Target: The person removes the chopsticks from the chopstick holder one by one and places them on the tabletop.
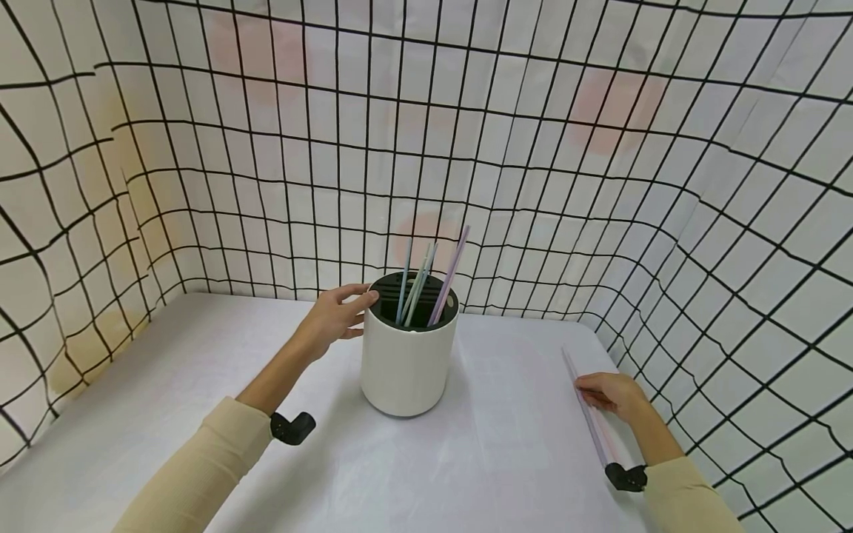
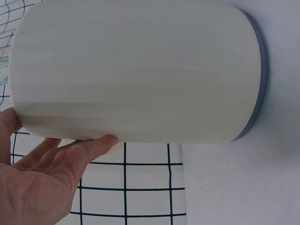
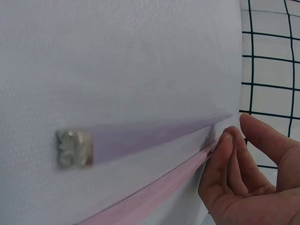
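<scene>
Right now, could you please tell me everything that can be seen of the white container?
The white container is roughly cylindrical, with smooth, plastic-looking walls, an open top, a black interior with slats, and a dark band around its base. It stands upright on the pale table surface. Several thin sticks, pale blue, greenish and purple, lean inside it, their tops above the rim. The person's left grip touches its upper side, thumb at the rim.

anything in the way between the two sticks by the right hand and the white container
Nothing visible: only tabletop separates the purple stick and pink stick from the white container. The left hand touches its opposite side. The sticks inside take up part of its opening.
</scene>
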A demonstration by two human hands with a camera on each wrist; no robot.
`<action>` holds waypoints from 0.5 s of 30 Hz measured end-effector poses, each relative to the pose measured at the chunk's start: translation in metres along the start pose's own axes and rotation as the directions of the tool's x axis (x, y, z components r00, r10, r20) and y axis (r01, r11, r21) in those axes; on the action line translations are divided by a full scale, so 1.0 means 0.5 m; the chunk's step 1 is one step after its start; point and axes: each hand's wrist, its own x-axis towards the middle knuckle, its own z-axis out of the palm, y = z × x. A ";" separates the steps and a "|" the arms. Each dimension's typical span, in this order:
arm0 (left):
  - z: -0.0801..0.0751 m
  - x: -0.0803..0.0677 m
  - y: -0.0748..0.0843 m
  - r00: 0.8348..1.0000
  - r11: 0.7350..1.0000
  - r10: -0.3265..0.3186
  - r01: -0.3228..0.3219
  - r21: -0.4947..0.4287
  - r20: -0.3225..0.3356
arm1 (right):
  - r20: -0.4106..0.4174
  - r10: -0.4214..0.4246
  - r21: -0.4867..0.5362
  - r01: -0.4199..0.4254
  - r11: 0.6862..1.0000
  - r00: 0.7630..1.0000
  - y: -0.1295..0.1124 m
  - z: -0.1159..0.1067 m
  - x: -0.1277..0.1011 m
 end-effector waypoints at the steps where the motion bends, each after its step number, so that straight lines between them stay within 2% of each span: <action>1: 0.001 0.000 0.000 1.000 1.000 0.000 0.000 0.000 0.000 | -0.004 -0.001 0.003 0.001 1.000 1.000 0.000 -0.001 -0.001; 8: 0.002 0.002 0.002 1.000 1.000 -0.005 0.005 0.001 0.001 | -0.050 -0.034 0.023 0.035 0.999 0.998 -0.016 0.004 -0.004; 11: 0.001 0.002 0.003 1.000 1.000 -0.004 0.004 -0.002 0.000 | -0.057 -0.073 0.042 0.076 0.996 0.996 -0.048 0.019 -0.010; 15: 0.002 0.000 0.002 1.000 1.000 -0.003 0.003 -0.011 0.002 | -0.007 -0.140 0.088 0.141 0.986 0.990 -0.107 0.047 -0.025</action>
